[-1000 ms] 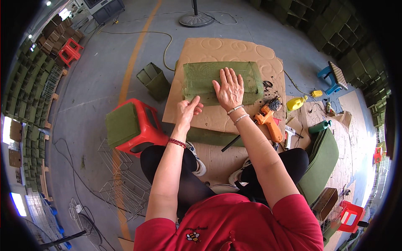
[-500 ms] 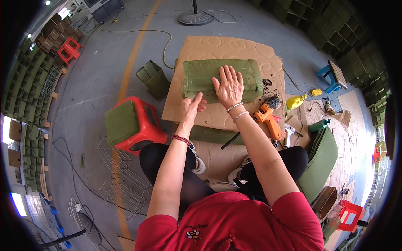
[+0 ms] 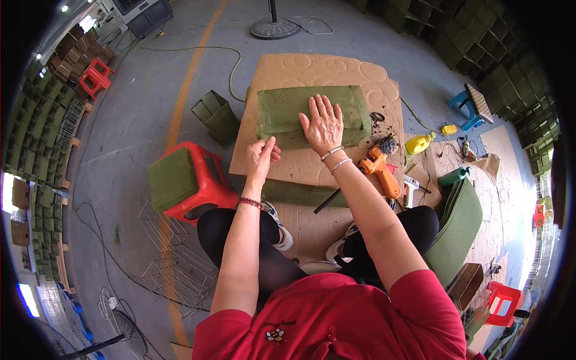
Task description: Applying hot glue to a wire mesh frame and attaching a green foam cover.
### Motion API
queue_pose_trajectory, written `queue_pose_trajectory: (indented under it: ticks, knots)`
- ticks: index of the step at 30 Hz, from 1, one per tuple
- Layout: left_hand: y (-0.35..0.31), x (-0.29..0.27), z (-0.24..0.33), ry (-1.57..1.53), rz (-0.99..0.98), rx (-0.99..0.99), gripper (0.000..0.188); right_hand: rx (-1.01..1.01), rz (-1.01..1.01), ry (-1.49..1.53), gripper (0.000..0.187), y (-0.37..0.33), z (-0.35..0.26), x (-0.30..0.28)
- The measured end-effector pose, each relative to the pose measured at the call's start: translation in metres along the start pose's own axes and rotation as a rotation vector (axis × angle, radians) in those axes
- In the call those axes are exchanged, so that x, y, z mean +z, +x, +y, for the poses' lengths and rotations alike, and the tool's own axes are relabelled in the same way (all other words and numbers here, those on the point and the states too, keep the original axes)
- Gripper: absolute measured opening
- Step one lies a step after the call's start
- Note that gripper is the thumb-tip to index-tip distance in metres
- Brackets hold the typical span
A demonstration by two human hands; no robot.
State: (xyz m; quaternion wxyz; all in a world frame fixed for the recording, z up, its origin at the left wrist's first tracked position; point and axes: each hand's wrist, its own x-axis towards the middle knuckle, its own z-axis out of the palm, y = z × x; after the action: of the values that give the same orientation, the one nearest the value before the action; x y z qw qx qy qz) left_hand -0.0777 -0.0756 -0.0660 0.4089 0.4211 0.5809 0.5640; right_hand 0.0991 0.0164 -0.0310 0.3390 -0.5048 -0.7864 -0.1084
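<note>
A green fabric-covered box (image 3: 281, 107) lies on its side on the cardboard-topped work surface, its long side across me. My right hand (image 3: 325, 127) rests flat on its upper face, fingers stretched out. At the near left corner, my left hand (image 3: 261, 157) is closed, thumb and fingers pinching the box's edge; what exactly lies between them is partly hidden. An orange glue gun (image 3: 382, 171) lies to the right of the box, close to my right wrist. Beside it are a dark tangle of scraps (image 3: 385, 146) and black-handled scissors (image 3: 377, 117).
A red stool (image 3: 207, 180) bearing green panels (image 3: 173, 180) stands left, with an open green box (image 3: 215, 117) beyond it. Wire frames (image 3: 180, 270) lie on the floor. To the right are a yellow bottle (image 3: 419, 144), a white glue gun (image 3: 411, 189) and stacked green sheets (image 3: 459, 222).
My left hand has drawn slightly toward me and its fingers have closed at the box's near left corner. The right hand stays flat on the box.
</note>
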Motion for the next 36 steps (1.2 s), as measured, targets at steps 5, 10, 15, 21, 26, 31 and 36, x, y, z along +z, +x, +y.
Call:
queue_pose_trajectory:
  ticks: [5, 10, 15, 21, 26, 31, 36]
  knots:
    - [0.003, 0.001, -0.002, 0.047, 0.006, 0.069, 0.043, 0.025, -0.065, -0.032, 0.057, 0.004, -0.005, -0.008]
    - [0.004, 0.004, -0.002, -0.001, 0.03, 0.068, 0.046, -0.128, -0.024, 0.049, 0.07, 0.005, -0.041, -0.002]
    - [0.0, 0.002, 0.014, 0.016, -0.026, -0.014, 0.046, -0.171, -0.099, 0.054, 0.075, -0.001, -0.043, 0.016]
    - [-0.027, 0.001, 0.069, 1.007, 0.392, 0.303, 0.035, -0.231, -0.058, 0.112, 0.08, -0.003, -0.039, 0.011]
    - [0.013, 0.018, 0.08, 1.312, -0.065, 0.759, 0.063, -0.395, -0.142, 0.105, 0.092, 0.001, -0.008, -0.024]
    - [0.039, 0.006, 0.058, 1.464, -0.133, 0.894, 0.07, -0.245, -0.171, -0.046, 0.086, -0.001, 0.06, -0.033]
    - [0.036, 0.007, 0.05, 1.619, -0.059, 0.958, 0.071, -0.287, -0.105, -0.04, 0.083, -0.013, 0.064, -0.018]
